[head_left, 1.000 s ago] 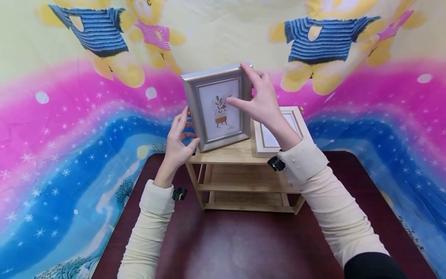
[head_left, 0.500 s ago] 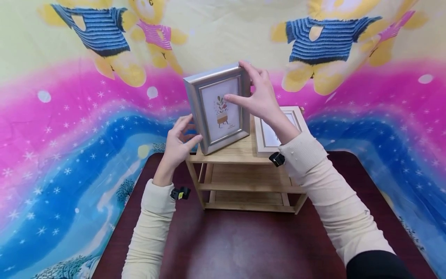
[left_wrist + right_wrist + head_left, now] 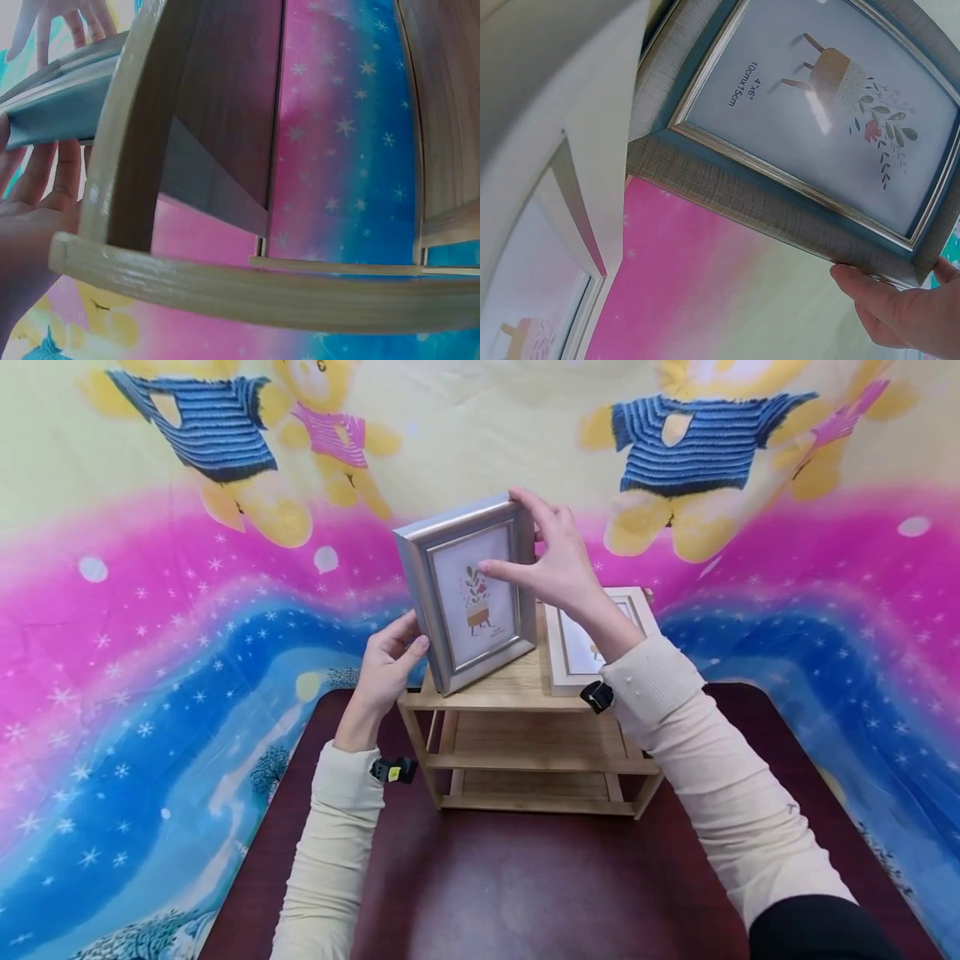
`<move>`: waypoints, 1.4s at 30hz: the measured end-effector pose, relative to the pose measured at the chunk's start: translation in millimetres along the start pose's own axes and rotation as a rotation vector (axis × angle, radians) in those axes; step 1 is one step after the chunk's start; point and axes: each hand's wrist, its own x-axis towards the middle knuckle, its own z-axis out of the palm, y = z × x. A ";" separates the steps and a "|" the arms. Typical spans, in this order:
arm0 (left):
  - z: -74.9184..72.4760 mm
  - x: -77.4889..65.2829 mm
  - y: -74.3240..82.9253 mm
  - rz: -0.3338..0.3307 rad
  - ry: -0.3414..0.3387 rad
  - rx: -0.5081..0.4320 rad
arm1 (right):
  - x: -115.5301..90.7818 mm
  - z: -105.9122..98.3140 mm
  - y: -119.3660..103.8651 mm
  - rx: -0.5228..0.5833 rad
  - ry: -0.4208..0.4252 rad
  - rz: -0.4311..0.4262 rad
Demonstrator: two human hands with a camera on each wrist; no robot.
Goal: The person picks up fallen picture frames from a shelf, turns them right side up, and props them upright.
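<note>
A silver picture frame [image 3: 468, 597] with a small plant print stands upright on top of a low wooden shelf [image 3: 525, 727], turned a little to the left. My right hand [image 3: 536, 547] pinches its top right corner, fingers over the top and thumb on the glass. My left hand [image 3: 405, 647] holds the frame's lower left edge, thumb in front and fingers behind. The left wrist view shows the frame's edge [image 3: 60, 112] above my left fingers [image 3: 45, 187]. In the right wrist view the silver frame [image 3: 817, 97] fills the top, with my right hand [image 3: 900, 307] at its corner.
A white picture frame [image 3: 600, 643] lies flat on the shelf top, just right of the silver one and under my right wrist. The shelf stands at the back of a dark red table [image 3: 525, 893]. A bright bear-print cloth [image 3: 150, 610] hangs behind.
My left hand has moved up from near the frame's bottom corner and taken hold of its left edge. The silver frame has turned slightly, its left edge swinging toward me.
</note>
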 end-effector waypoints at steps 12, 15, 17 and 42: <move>13.9 -3.6 1.0 0.073 0.068 0.086 | 4.1 0.3 2.4 0.046 -0.025 -0.035; 17.3 -3.9 0.8 0.090 0.088 0.101 | 5.7 -0.7 3.4 0.056 -0.043 -0.024; 19.7 -3.8 0.9 0.101 0.107 0.109 | 6.7 -0.9 3.7 0.064 -0.057 -0.021; 55.5 -4.1 3.5 0.195 0.201 0.265 | 11.4 2.6 10.6 0.050 -0.119 -0.142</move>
